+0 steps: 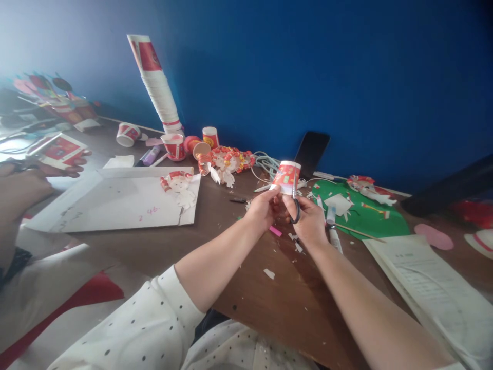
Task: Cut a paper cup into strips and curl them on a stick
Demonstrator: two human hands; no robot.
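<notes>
My left hand grips a red and white paper cup low on its left side, above the brown table. In my right hand is a pair of scissors with dark handles. Its blades point up against the cup's front right side. Whether they are cutting into the paper I cannot tell. White paper scraps and a pink strip lie on the table below my hands.
A tall stack of paper cups leans near the blue wall. Cut-paper figures lie beside cables and a propped phone. Green paper and printed sheets are at right. At left, another person's hand holds cut cup paper over a white board.
</notes>
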